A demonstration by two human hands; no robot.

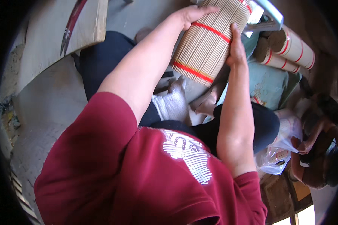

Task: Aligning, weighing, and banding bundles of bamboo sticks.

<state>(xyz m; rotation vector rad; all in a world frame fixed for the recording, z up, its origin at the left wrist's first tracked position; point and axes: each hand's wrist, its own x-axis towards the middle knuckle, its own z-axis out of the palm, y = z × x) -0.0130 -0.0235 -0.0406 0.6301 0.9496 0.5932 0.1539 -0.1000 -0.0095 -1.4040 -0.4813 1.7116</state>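
Observation:
A thick, round bundle of thin, pale wooden sticks [204, 50], bound with red bands, is tilted between my two hands, out in front of me. My left hand [191, 15] presses on its upper left side, fingers stretched along the sticks. Against the right side rests my right hand [236, 50], its thumb pointing up; its other fingers are hidden behind the bundle. The bundle's far end runs up to the top edge of the view, close to a pale blue frame-like object [272, 17].
Similar banded bundles [298, 48] lie at the right on a greenish sheet [268, 80]. Another person's hands [306, 146] hold a clear plastic bag [276, 159] at the far right. A dark red pointed tool [72, 26] lies on a wooden board [90, 22] at the upper left.

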